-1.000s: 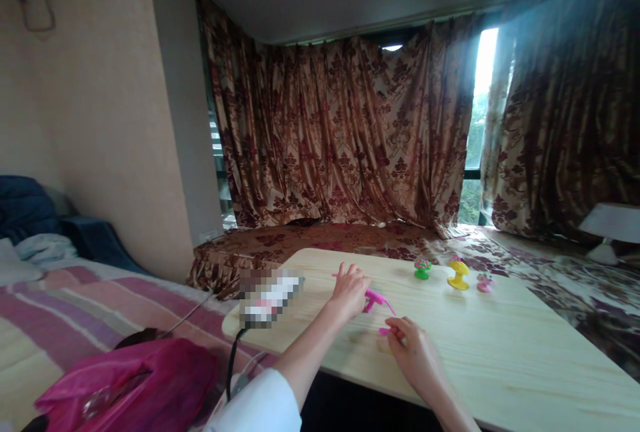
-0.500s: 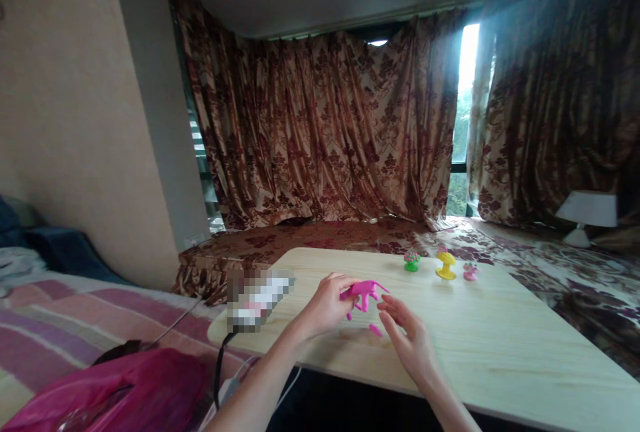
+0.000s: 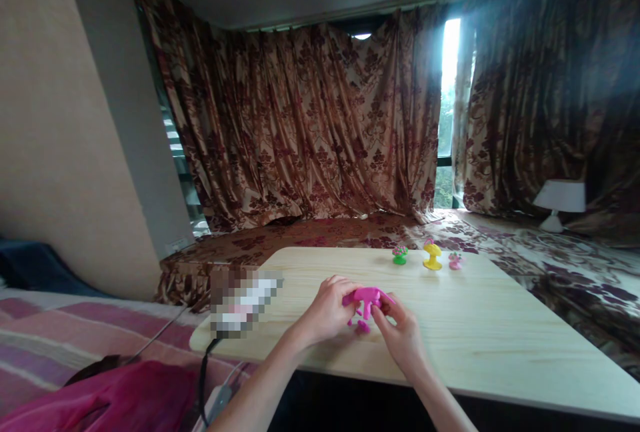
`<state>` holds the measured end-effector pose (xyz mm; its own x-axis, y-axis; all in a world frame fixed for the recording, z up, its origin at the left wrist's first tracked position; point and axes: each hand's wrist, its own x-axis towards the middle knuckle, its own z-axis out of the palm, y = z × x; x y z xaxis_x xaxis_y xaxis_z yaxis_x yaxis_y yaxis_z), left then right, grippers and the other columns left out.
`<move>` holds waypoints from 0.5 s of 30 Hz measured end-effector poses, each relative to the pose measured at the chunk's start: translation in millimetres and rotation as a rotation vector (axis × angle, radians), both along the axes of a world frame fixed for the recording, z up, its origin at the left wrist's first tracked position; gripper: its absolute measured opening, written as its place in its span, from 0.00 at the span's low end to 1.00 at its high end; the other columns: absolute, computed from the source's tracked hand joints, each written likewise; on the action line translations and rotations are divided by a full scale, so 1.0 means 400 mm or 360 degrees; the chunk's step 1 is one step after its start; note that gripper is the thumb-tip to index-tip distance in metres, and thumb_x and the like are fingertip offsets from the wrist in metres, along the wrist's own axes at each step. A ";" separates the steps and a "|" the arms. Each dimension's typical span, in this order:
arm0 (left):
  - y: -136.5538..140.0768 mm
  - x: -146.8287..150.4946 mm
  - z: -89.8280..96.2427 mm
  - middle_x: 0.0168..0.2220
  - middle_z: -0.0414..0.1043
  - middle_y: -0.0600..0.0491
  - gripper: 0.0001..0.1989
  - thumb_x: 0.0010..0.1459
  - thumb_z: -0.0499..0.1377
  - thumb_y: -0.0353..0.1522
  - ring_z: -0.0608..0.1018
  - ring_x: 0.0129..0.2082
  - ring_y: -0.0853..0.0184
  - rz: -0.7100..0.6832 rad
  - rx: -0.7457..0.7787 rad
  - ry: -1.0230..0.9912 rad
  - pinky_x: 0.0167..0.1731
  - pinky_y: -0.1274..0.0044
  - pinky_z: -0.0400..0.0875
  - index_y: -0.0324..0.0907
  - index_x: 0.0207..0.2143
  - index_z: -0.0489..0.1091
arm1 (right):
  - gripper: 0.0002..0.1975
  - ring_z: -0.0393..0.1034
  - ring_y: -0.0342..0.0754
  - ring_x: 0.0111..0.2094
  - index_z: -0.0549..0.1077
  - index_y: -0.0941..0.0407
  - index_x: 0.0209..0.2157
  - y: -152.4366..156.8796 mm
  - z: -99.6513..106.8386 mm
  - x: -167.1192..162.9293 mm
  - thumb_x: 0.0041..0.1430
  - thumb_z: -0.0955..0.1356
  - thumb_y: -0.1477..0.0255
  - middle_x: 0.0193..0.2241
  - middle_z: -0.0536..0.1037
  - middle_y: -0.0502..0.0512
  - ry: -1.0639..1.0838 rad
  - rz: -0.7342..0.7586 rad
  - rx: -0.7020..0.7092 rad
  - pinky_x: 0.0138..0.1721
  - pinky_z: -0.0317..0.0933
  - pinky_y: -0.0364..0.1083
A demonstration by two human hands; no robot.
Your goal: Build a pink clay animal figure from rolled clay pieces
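Note:
A bright pink toy figure (image 3: 368, 296), with leg-like parts and what looks like a thin tail, is held just above the light wooden table (image 3: 465, 332). My left hand (image 3: 333, 305) is closed round its left end. At the right end, my right hand (image 3: 400, 332) pinches it between thumb and fingers, which hide part of it. Beneath the figure lies a small loose pink piece (image 3: 363, 327), near both hands. Its exact shape is too small to make out.
Toward the table's far edge stand a green toy (image 3: 399, 255) with a pink-dotted top, a yellow mushroom-shaped toy (image 3: 433, 257) and a small pink toy (image 3: 455, 261). A blurred-out white object (image 3: 247, 302) with a black cable lies at the left. A white lamp (image 3: 561, 197) stands farther back.
My right hand has moved in to the left and closed on the figure's right end, where it was apart before. My left hand keeps its hold. The whole view has shifted slightly.

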<state>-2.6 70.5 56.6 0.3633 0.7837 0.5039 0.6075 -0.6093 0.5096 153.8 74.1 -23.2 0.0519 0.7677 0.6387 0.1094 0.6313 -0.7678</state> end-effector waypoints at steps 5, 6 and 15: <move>0.009 -0.006 -0.008 0.32 0.76 0.53 0.08 0.53 0.57 0.30 0.72 0.38 0.62 -0.0052 0.0075 0.0140 0.43 0.74 0.63 0.46 0.34 0.76 | 0.07 0.67 0.45 0.30 0.74 0.56 0.34 -0.005 0.004 0.001 0.56 0.66 0.69 0.28 0.73 0.51 0.0036 0.0032 -0.0005 0.32 0.63 0.42; 0.011 -0.007 -0.009 0.32 0.76 0.53 0.08 0.53 0.57 0.30 0.72 0.38 0.63 -0.0048 0.0088 0.0161 0.43 0.73 0.63 0.46 0.33 0.76 | 0.07 0.67 0.45 0.31 0.74 0.56 0.35 -0.004 0.002 0.000 0.56 0.66 0.69 0.28 0.73 0.52 0.0047 0.0039 -0.0017 0.33 0.63 0.43; 0.025 -0.021 -0.018 0.35 0.75 0.52 0.09 0.52 0.58 0.28 0.71 0.41 0.61 0.0207 0.0253 0.0247 0.45 0.70 0.60 0.46 0.36 0.74 | 0.09 0.70 0.47 0.33 0.66 0.55 0.39 0.004 -0.019 -0.004 0.58 0.65 0.65 0.31 0.74 0.52 0.0219 0.0071 -0.0166 0.36 0.65 0.46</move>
